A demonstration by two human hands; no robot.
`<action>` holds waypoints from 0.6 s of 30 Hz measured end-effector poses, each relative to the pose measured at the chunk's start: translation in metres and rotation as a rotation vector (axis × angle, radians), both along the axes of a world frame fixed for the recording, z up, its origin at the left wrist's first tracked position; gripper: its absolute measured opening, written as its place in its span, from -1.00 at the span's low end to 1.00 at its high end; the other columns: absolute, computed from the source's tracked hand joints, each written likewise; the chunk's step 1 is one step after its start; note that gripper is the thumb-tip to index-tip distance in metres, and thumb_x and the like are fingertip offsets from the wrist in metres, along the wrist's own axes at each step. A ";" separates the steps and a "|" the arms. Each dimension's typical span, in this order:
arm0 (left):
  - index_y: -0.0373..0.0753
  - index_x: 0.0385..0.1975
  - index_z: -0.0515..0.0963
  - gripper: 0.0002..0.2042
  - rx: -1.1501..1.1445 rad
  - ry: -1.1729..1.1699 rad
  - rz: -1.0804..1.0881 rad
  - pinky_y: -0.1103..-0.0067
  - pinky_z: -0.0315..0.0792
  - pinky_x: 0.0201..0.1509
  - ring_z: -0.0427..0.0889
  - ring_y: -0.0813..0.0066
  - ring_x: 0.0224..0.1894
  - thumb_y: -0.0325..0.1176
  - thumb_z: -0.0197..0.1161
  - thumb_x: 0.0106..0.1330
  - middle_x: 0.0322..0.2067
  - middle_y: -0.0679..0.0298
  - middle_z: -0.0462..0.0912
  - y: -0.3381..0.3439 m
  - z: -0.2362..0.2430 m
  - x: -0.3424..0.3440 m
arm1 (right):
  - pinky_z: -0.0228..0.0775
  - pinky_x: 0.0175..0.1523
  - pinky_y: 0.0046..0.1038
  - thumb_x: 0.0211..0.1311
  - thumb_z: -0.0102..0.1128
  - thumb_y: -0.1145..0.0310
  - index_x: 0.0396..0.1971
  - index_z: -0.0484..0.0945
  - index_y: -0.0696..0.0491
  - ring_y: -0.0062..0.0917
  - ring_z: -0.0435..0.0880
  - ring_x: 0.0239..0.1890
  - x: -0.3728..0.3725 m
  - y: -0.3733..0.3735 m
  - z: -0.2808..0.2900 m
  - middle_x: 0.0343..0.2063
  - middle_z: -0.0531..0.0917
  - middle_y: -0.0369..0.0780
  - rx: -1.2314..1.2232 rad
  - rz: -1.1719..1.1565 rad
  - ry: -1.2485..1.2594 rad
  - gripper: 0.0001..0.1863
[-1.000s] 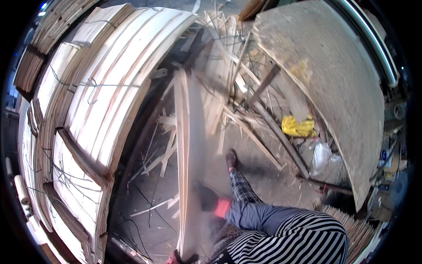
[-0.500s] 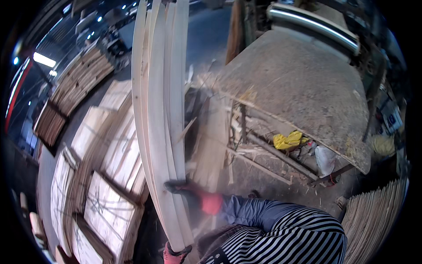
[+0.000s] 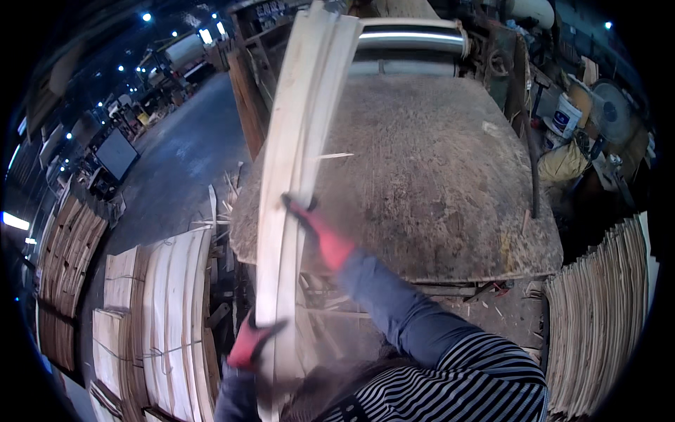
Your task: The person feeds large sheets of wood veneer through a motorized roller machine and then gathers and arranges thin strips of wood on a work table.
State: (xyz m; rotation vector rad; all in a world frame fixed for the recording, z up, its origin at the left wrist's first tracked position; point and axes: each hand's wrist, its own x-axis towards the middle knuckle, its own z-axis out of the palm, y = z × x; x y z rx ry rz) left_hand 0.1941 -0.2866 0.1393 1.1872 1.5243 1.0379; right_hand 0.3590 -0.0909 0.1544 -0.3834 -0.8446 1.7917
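A long bundle of pale wood veneer strips (image 3: 281, 176) runs from my body out over the left side of a worn wooden worktable (image 3: 429, 176). My left hand (image 3: 249, 342), in a red glove with dark fingers, grips the left edge of the bundle near its close end; some of its fingers are hidden behind the strips. Farther up, my right hand (image 3: 318, 228), gloved the same way, clasps the right edge, with its thumb lying across the top strips. A thin splinter (image 3: 335, 155) sticks out from the right side of the bundle. Motion blurs the bundle's near end.
A shiny metal roller (image 3: 415, 41) spans the table's far end. Tied veneer stacks (image 3: 176, 309) stand at the left, and another tall stack (image 3: 598, 309) at the right. A white bucket (image 3: 564, 116) sits beyond the table's right side. Wood scraps litter the floor beneath the table.
My view has turned toward the table. The bundle has swung from beside the table to over its left part, with both hands still on it. My left hand now shows more fully.
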 end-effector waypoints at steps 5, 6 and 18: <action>-0.30 0.23 -0.01 -0.12 0.084 1.022 -0.118 0.28 0.01 0.25 0.04 0.03 0.24 0.05 0.25 -0.03 0.22 -0.09 -0.05 0.185 -0.087 -0.028 | 0.06 0.21 -0.34 -0.04 0.19 -0.07 0.20 0.03 0.13 -0.22 0.22 0.15 0.034 0.137 -0.090 0.14 0.20 -0.01 0.006 -0.557 -1.010 -0.11; -0.28 0.25 -0.10 -0.03 0.057 1.043 -0.169 0.27 -0.01 0.27 0.02 0.00 0.24 0.10 0.26 -0.09 0.23 -0.09 -0.05 0.200 -0.106 -0.026 | 0.04 0.22 -0.30 -0.05 0.18 -0.10 0.21 0.02 0.13 -0.18 0.19 0.16 0.041 0.143 -0.104 0.14 0.19 0.01 0.111 -0.576 -1.178 -0.08; -0.22 0.14 0.17 -0.37 -0.034 0.575 -0.114 0.46 0.37 -0.03 0.48 0.20 -0.07 -0.27 0.25 0.05 -0.08 -0.02 0.45 0.259 -0.118 0.002 | 0.13 0.14 -0.18 -0.24 0.35 -0.01 0.21 -0.02 0.13 -0.19 0.27 0.09 0.000 0.110 -0.131 0.08 0.25 -0.01 0.111 -0.274 -1.640 0.04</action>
